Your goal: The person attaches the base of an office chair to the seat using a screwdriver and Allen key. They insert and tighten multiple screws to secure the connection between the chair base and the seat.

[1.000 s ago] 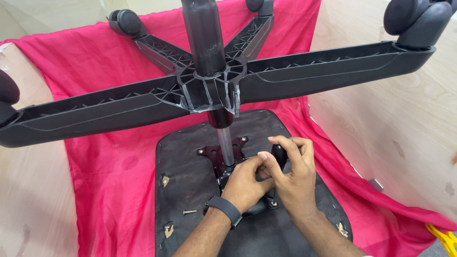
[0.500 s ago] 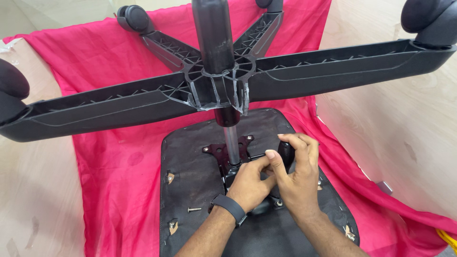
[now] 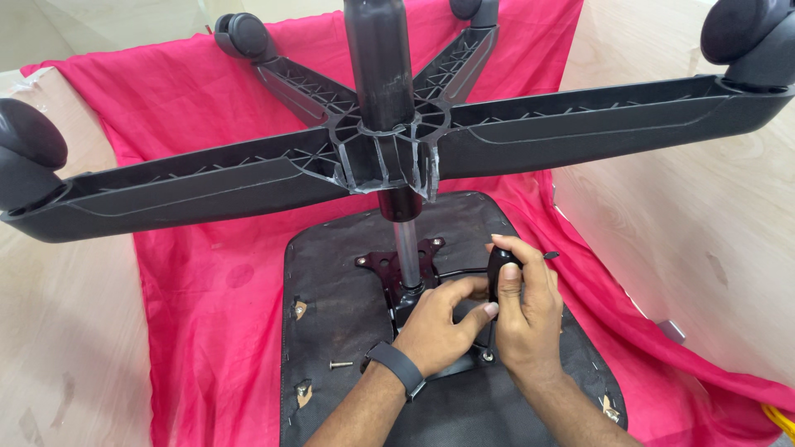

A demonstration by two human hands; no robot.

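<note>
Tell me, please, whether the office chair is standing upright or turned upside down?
Upside down: the chair base with its casters is up near the camera, and the seat underside lies on the red cloth.

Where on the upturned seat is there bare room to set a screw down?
Free: the seat underside left of the metal plate, above the loose screw. Crowded: around the gas column, where the left hand and right hand work at the black lever knob.

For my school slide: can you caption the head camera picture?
Two hands work at the metal plate under an upturned office chair on pink cloth.
</note>
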